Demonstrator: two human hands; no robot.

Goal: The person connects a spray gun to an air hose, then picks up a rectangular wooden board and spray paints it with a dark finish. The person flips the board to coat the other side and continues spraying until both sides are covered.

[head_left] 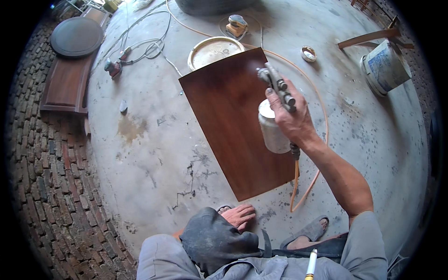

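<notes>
My right hand (298, 114) is closed around a spray gun (279, 87) over the far right part of a dark brown wooden panel (224, 107). A pale paint cup (274, 133) hangs below the gun. An orange air hose (296, 182) joins the gun's handle and loops away. Whitish haze shows at the nozzle, close to the panel's far right corner. The panel's surface looks smooth and is darker toward its far end. Near my knee, just short of the panel's near edge, my left hand (239, 216) lies with fingers stretched out, holding nothing.
A round pale lid or bucket (198, 53) shows behind the panel. Sanders (237, 25) and cords (158, 44) lie on the concrete floor. A stained bucket (387, 67) stands at the right. Brown panels (67, 86) and a dark round board (77, 36) lean over bricks (51, 172) at the left.
</notes>
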